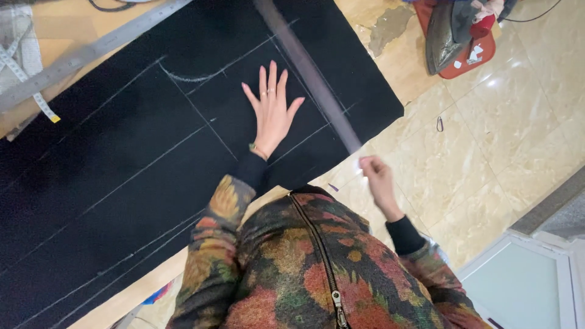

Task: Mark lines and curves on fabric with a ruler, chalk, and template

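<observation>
Black wool-like fabric point(122, 183), chalked w/ pale straight lines and one curve, covers most of the wooden table point(140, 289) in front of you. Your left hand point(272, 113) lies flat on it, fingers spread, palm down. Your right hand point(375, 176) is closed around the near end of a long ruler point(311, 73), blurred, slanting across the cloth's right edge. A second straightedge point(85, 55) and a tape measure point(27, 85) sit at the far left. Glossy beige floor tiles point(499, 134) lie to the right; an iron on a red pad point(454, 36) rests there, well apart from the cloth.
</observation>
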